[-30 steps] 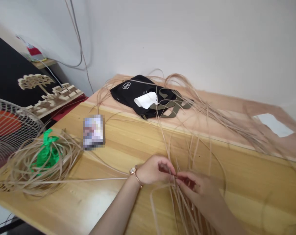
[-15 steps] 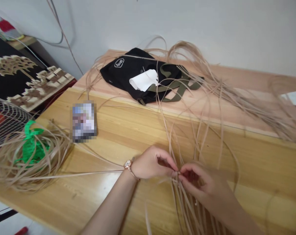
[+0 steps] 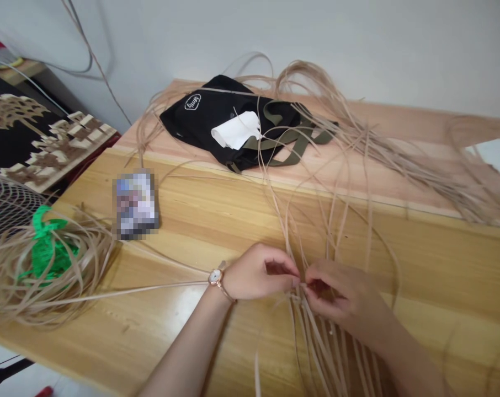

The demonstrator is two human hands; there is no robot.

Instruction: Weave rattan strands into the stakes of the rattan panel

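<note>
My left hand (image 3: pixel 263 274), with a watch (image 3: pixel 216 276) on its wrist, pinches thin tan rattan strips (image 3: pixel 312 336) where they cross. Opposite it, my right hand (image 3: pixel 345 295) also closes thumb and finger on the strips, its fingertips nearly touching the left ones. Long strips fan away from this crossing towards the back of the table and down towards me. The exact strand in each pinch is small and partly hidden by the fingers. Two strands run leftwards from behind my left wrist to a coil of rattan (image 3: pixel 96 264) tied with green plastic (image 3: pixel 51 253).
A black bag (image 3: pixel 217 116) with a white paper (image 3: pixel 237 130) on it lies at the back of the wooden table (image 3: pixel 184 215). More loose strips (image 3: pixel 411 165) spread to its right. A small blurred box (image 3: pixel 136 204) stands left; a wire mesh basket (image 3: pixel 10 204) is beyond the edge.
The view has shifted slightly, so the background sits a little further left and higher. Both hands stay at the crossing; the right fingers have shifted slightly upwards against the strips.
</note>
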